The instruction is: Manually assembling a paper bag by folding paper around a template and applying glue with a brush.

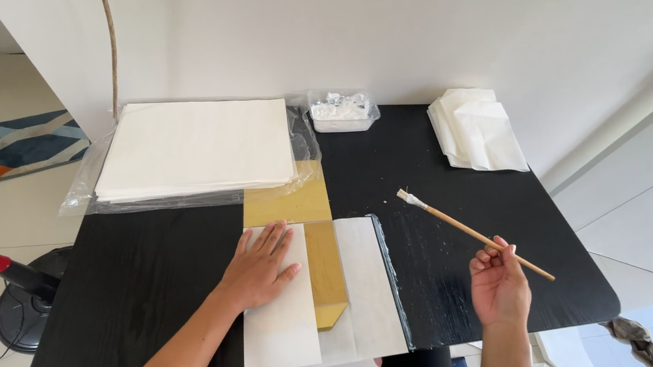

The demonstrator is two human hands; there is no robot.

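While the black counter (151, 294) carries everything, a stack of white sheets (195, 145) in clear plastic lies beyond the left hand (258, 267), which presses flat, fingers spread, on a folded white paper (281, 328) beside a gold sheet (324, 270). Folded white papers (476, 129) sit well beyond the right hand (499, 285), whose fingers close around a wooden brush (471, 232); a small plastic tub (343, 112) stands farther off.
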